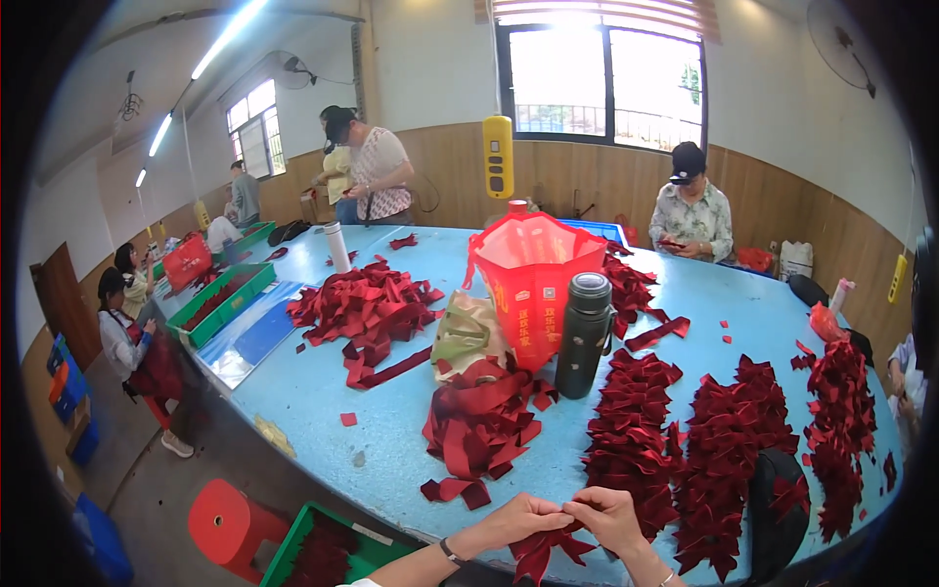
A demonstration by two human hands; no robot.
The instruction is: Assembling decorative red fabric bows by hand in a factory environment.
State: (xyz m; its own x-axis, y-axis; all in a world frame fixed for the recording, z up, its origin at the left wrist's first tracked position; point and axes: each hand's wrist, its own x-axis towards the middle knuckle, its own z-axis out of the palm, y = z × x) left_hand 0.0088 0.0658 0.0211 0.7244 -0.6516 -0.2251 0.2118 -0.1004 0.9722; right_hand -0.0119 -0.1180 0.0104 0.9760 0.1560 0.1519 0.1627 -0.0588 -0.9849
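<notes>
We worked in a bright room with white upper walls [440,59] and wood panelling [587,181] below. A dark-framed window [602,83] glowed at the far side — another window [256,127] sat far left. Tube lights [225,39] ran along the ceiling, and a wall fan [841,44] hung at the right. The long blue table [323,391] filled the middle — grey floor [147,479] lay near left.

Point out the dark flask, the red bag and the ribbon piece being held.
Dark flask [585,338], head view, mid body.
Red bag [533,284], head view, front wall.
Red ribbon piece [544,550], head view, part hanging below both hands.
</notes>
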